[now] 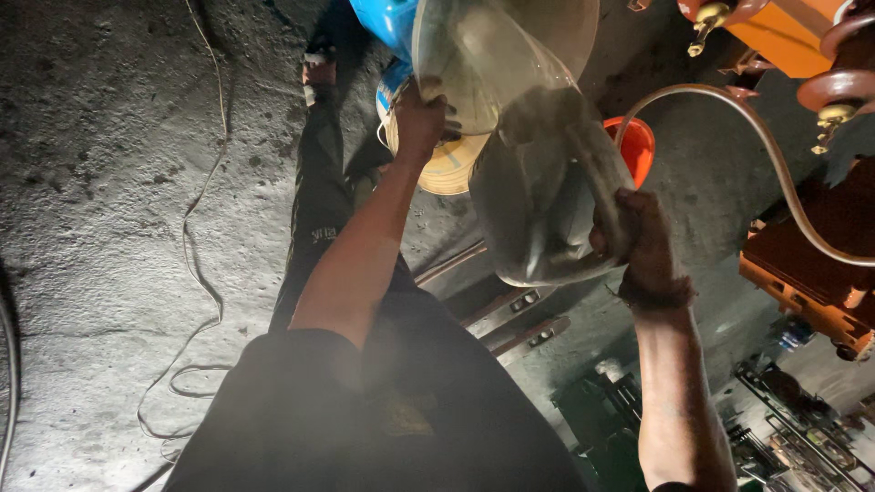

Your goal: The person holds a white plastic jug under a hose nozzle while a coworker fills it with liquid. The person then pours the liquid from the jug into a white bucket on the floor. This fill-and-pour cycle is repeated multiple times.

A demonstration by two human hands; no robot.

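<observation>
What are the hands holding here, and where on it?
Both hold a metal bucket: right hand on its handle at the rim, left hand at its base.

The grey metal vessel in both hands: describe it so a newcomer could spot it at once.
Start at the orange machine at the right edge and move left past the small orange bucket. The large grey metal vessel hangs there above the concrete floor, tilted, the left hand on its rim and the right hand gripping its handle. Unlike the blue drum and the yellow-lidded pail behind it, it is dull, bare metal.
</observation>
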